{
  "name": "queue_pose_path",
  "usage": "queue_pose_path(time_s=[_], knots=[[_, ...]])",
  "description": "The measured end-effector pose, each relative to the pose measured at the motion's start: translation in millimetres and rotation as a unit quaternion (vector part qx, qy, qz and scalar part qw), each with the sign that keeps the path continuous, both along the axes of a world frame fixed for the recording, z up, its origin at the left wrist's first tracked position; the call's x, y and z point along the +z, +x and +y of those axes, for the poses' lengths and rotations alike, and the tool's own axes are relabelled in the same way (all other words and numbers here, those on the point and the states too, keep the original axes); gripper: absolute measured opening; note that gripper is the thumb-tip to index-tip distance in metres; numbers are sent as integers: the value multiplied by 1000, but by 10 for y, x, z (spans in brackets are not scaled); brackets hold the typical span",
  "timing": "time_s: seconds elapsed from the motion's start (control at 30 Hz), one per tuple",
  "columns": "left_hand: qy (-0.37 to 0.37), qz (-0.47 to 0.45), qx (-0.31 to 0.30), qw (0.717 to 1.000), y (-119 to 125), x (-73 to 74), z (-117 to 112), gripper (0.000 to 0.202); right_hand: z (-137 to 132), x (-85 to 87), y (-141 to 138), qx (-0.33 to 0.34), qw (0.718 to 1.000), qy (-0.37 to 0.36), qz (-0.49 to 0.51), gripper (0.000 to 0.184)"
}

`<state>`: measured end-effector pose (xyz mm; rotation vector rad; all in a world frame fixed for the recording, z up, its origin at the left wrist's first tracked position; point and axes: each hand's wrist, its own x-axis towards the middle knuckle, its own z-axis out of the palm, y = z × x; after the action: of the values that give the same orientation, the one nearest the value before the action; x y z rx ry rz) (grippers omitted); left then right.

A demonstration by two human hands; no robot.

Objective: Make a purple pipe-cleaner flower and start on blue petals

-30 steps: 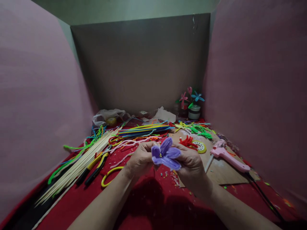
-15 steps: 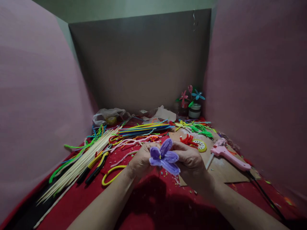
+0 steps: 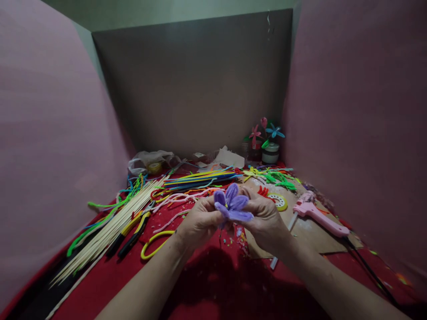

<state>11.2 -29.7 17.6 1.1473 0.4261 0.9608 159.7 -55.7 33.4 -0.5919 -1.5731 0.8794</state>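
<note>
Between my two hands is a purple pipe-cleaner flower with several fuzzy petals and small yellow bits at its centre. My left hand is closed on its left side, the thumb pressed near a petal. From the right, my right hand grips the flower too, its fingers partly hidden behind the petals. A thin dark stem or wire hangs below the bloom. The flower is held above the red cloth, apart from it.
Bamboo sticks, pliers and yellow-handled scissors lie to the left. Colourful pipe cleaners lie behind my hands. On the right, a pink glue gun rests on cardboard. Finished flowers stand at the back beside pink side walls.
The flower has tilted upward and turned, so its lower petals now point more to the right. My left thumb has come forward, and my right hand has shifted slightly lower.
</note>
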Motion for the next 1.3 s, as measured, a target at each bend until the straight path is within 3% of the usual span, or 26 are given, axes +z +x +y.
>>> queue_pose_path(time_s=[0.13, 0.37, 0.6, 0.87, 0.97, 1.1, 1.17, 1.3], knots=[[-29, -34, 1, 999, 42, -7, -17, 20, -16, -9, 2, 8, 1000, -14, 3, 13], [-55, -24, 40, 997, 51, 20, -54, 23, -90, -42, -19, -30, 998, 44, -21, 14], [-84, -15, -39, 996, 33, -31, -46, 29, -94, -52, -59, 10, 999, 5, 33, 14], [11, 10, -46, 999, 4, 39, -31, 22, -51, -133, -74, 19, 994, -57, 95, 15], [93, 84, -17, 992, -16, 114, -69, 25, -11, -177, -84, 17, 989, -77, 127, 19], [183, 205, 48, 960, -15, 161, -120, 28, 20, -217, -94, 4, 986, -71, 148, 21], [187, 228, 63, 953, -12, 139, -122, 33, 24, -229, -93, 15, 986, -74, 147, 15], [153, 196, 47, 968, -30, 72, -87, 33, 29, -237, -75, 39, 988, -82, 127, 14]])
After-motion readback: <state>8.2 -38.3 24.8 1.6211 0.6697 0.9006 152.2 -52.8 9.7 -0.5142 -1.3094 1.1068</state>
